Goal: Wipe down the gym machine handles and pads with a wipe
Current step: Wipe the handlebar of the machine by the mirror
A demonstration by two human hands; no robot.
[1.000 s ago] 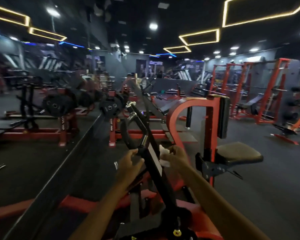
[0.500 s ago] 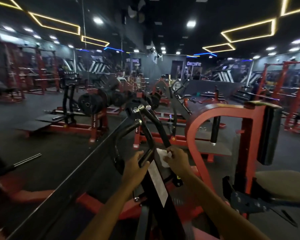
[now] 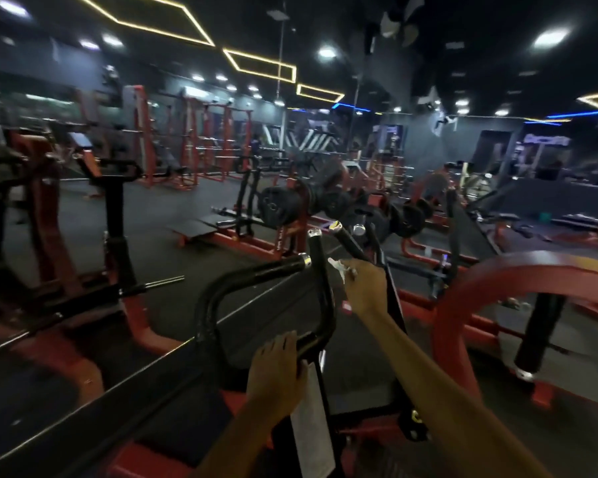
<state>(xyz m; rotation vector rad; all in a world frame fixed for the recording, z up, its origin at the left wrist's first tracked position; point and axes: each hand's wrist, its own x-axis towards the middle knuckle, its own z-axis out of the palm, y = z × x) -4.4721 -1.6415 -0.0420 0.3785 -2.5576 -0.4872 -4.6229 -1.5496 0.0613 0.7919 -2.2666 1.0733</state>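
A black gym machine lever with curved black handles (image 3: 321, 281) rises in front of me, its grip ends capped in chrome. My left hand (image 3: 277, 374) grips the lower bend of the handle loop. My right hand (image 3: 363, 288) is higher up and pinches a white wipe (image 3: 337, 267), holding it against the upright handle bar near the angled grip (image 3: 347, 241). A white label strip (image 3: 311, 422) runs down the lever below my left hand.
A red curved frame (image 3: 463, 294) with a black roller pad (image 3: 539, 332) stands at the right. A mirror edge (image 3: 118, 388) runs diagonally at the left. Weight plates (image 3: 277, 208) on a red rack and more red machines fill the dark floor behind.
The camera has swung left and closer. My right hand has moved with the wipe up the handle bar, away from my left hand, which stays on the lower bend.
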